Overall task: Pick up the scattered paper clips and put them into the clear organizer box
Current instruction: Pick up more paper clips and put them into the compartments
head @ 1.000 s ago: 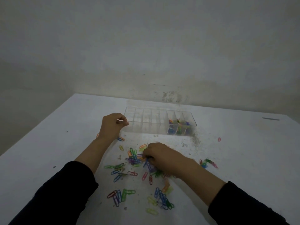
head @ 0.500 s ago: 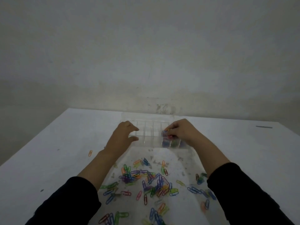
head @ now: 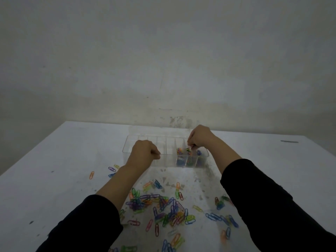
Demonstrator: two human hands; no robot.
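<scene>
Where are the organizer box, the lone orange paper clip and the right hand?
organizer box point(head: 145, 140): head view, empty left-end compartments.
orange paper clip point(head: 92, 175): head view, middle of the clip.
right hand point(head: 200, 138): head view, back of the hand.

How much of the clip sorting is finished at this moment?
Early stage. Three right-end compartments of the box hold some clips. The right hand pinches clips above them; the left hand is at the box front. Most clips remain on the table.

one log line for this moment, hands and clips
right hand: pinches clips over organizer box | left hand: fisted at box front | loose clips: on table
</scene>
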